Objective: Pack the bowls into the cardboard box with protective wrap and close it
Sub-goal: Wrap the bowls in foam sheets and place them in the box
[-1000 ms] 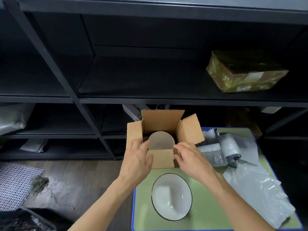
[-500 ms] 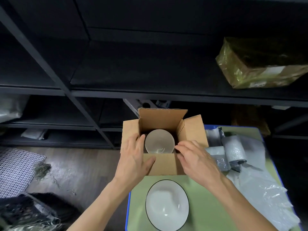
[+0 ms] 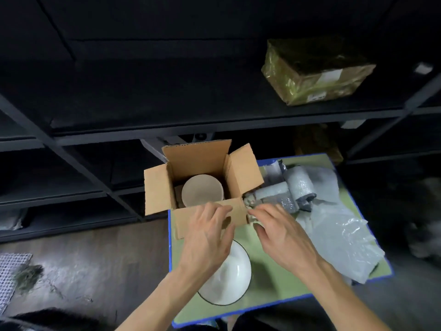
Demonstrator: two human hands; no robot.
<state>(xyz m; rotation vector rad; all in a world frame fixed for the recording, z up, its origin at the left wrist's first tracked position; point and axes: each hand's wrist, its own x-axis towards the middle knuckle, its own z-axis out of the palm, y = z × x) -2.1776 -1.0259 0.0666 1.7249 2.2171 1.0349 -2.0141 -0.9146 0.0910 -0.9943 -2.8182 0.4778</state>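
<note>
The open cardboard box (image 3: 157,189) stands at the far left of the green table, all its flaps up. One cream bowl (image 3: 201,191) sits inside it. A second white bowl (image 3: 235,273) with a dark rim rests on the table in front of the box, partly under my left wrist. My left hand (image 3: 207,237) lies on the box's near flap, fingers reaching its top edge. My right hand (image 3: 279,232) is at the box's right front corner, where its fingertips pinch the end of the grey protective wrap (image 3: 296,187).
Crumpled clear plastic sheeting (image 3: 338,237) covers the right side of the blue-edged table (image 3: 269,280). Dark metal shelving (image 3: 214,125) rises right behind the box, with a taped parcel (image 3: 315,72) on it. The floor lies to the left.
The view has tilted and moved closer. My left hand slid from the box's left front corner onto the near flap. My right hand shifted right, off the flap, to the wrap.
</note>
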